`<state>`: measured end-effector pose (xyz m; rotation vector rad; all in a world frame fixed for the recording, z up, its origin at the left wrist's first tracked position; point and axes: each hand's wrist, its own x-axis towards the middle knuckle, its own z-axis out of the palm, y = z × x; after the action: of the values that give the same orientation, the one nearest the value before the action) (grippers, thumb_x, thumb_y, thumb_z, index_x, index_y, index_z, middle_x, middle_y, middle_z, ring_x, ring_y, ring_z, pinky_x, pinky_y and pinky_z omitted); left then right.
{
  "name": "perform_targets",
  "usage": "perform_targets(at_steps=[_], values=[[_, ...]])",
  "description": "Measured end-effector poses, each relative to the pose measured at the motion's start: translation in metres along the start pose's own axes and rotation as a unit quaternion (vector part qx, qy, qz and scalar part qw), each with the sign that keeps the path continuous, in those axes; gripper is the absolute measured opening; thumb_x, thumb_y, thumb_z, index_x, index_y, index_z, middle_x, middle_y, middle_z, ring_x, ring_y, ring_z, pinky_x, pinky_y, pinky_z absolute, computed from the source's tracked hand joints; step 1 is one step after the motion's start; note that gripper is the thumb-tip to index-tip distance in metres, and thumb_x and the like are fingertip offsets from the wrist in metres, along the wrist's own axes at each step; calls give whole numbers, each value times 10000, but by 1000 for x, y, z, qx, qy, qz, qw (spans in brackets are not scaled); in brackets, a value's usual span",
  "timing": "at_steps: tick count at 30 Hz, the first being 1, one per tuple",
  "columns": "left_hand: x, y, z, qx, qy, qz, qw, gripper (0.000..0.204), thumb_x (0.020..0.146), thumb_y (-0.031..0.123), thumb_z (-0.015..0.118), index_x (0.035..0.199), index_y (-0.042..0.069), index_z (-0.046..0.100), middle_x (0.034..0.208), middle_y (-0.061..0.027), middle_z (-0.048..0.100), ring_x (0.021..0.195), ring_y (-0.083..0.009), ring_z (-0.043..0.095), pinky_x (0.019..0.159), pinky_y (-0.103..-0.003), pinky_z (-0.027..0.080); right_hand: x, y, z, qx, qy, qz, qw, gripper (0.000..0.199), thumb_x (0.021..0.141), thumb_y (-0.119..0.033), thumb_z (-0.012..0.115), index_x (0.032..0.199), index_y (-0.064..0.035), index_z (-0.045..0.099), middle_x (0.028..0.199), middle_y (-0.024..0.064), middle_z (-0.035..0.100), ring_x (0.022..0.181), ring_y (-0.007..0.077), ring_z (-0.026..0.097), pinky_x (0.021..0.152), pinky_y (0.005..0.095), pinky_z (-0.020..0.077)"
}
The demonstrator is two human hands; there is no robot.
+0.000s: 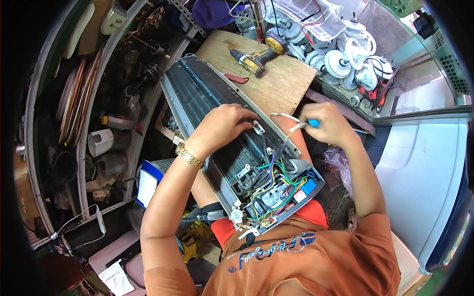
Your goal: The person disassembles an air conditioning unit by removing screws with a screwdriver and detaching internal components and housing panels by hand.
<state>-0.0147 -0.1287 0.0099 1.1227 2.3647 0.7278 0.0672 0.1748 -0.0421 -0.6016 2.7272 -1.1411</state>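
Across my lap lies a long, dark indoor air conditioner unit [217,113], its cover off, with fins along its length and bundled wires [274,185] at the near end. My left hand [223,127] is over the fins, its thumb and fingers closed at a small whitish piece [258,128]. To the right, beyond the unit's edge, my right hand [327,124] is closed on a cable [296,127] with a blue part [313,123] showing at the fingers. Wires rise from the unit toward that hand. Blur hides how the cable ends.
A wooden board [281,84] beyond the unit bears a yellow-and-black cordless drill [256,60] and red-handled pliers [236,78]. White motor-like parts [340,61] are piled at the far right. Cluttered metal shelves [94,118] line the left; a white panel [419,172] stands at right.
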Motion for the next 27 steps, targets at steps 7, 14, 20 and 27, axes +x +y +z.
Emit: perform_targets(at_steps=[7,14,20,27], values=[[33,-39,4,-38,-79,53,995,149,895,99,692,1017,15,710,942,-153,714,914,-359,681,815,-418,531,-34,5,5,142,-21,23,989,142,838,-124,662,838,6,719,823,132,654,700,254,633,642,375,494],[44,-9,-28,-126,-14,26,992,171,999,149,623,981,-16,582,792,-150,612,713,-230,543,721,-362,489,20,-76,26,18,3,104,994,484,821,-563,748,774,-82,743,798,159,698,814,367,695,742,435,534],[53,1,-37,-65,0,-2,998,191,1008,160,623,1003,-29,599,796,-83,634,739,-135,528,708,-339,482,29,-63,26,33,-15,136,990,356,832,-390,773,808,-37,734,820,147,709,761,311,690,732,411,529],[3,-63,-41,-511,255,-128,811,200,1030,185,572,1152,47,649,782,9,569,656,-91,481,606,-257,424,39,-86,31,10,-65,163,984,408,759,-496,786,825,-93,778,793,168,716,793,344,704,745,416,542]])
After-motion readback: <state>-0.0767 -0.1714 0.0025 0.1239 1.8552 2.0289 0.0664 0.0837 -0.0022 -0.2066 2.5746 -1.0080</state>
